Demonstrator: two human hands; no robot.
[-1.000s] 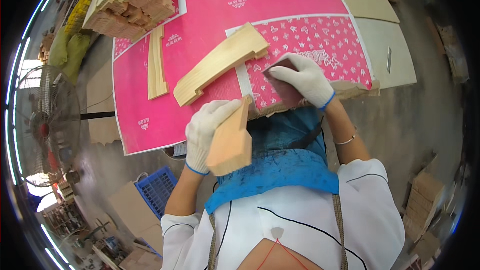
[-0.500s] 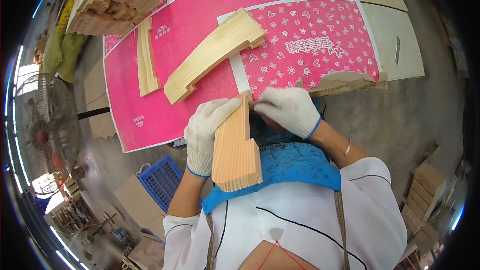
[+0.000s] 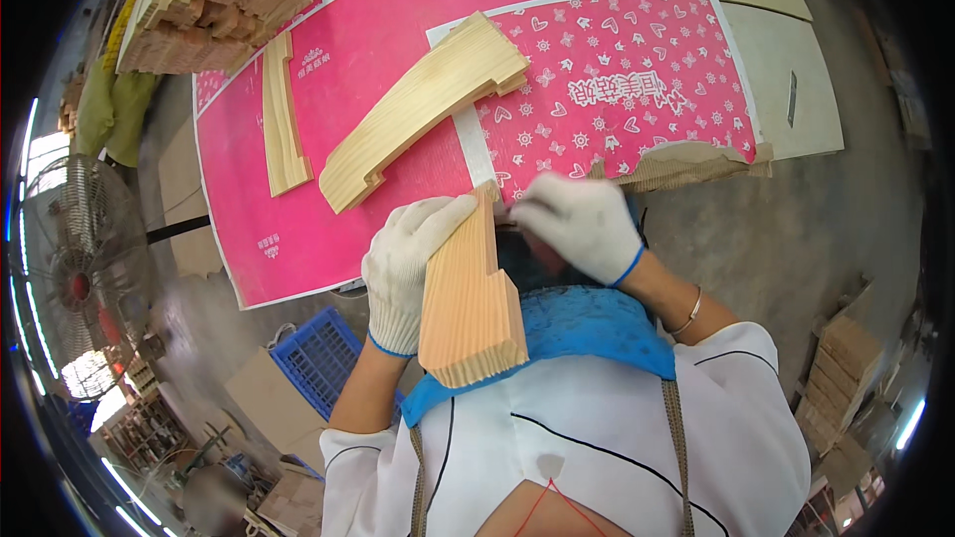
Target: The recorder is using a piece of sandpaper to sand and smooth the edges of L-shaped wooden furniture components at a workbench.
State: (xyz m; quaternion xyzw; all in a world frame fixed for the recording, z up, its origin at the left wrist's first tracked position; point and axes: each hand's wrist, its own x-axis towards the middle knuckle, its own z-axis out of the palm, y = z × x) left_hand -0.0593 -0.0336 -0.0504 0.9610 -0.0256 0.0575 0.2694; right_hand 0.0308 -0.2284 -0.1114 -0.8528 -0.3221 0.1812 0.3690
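My left hand (image 3: 400,257), in a white knit glove, grips a pale shaped wooden piece (image 3: 466,303) along its left side. The piece has a stepped notch on its right edge; its thick end points toward me and its far end meets the table's edge. Beside that far end is my right hand (image 3: 587,227), also gloved, with its fingers curled and smeared by motion. A dark reddish thing shows under those fingers, too blurred to name. Beyond, curved wooden pieces (image 3: 423,114) lie side by side on the pink table cover (image 3: 378,0).
A narrow wooden piece (image 3: 286,129) lies farther left, near a tall stack of wooden pieces (image 3: 219,5). On the floor are a blue plastic crate (image 3: 318,363) and, at far left, a standing fan (image 3: 85,259). More stacked wood (image 3: 841,368) stands at right. A blue apron (image 3: 587,333) covers my lap.
My right hand has shifted slightly and is still moving beside the wood. The held piece's near end has tipped a little toward me. My view has shifted slightly; the table pieces stay put.
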